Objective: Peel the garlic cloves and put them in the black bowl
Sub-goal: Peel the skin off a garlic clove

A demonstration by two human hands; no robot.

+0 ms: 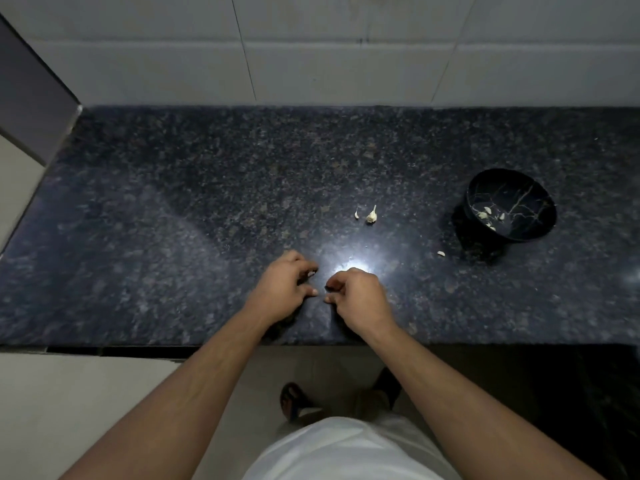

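My left hand (pixel 284 287) hovers low over the dark granite counter (pixel 207 202) near its front edge. Its curled fingers pinch a small pale garlic clove (pixel 311 273) at the fingertips. My right hand (pixel 358 294) is just to the right of it, a small gap apart, with fingers curled and thumb against forefinger; nothing shows between them. The black bowl (pixel 540 199) stands at the right, tilted toward me, with several peeled cloves (pixel 487 213) inside. Two unpeeled garlic pieces (pixel 371 215) lie beyond my hands. One loose clove (pixel 441 253) lies left of the bowl.
A white tiled wall (pixel 346 64) rises behind the counter, and a grey panel (pixel 31 98) closes off its left end. A bright light glare (pixel 349 265) sits on the stone just beyond my right hand. Floor and my feet show below the counter's front edge.
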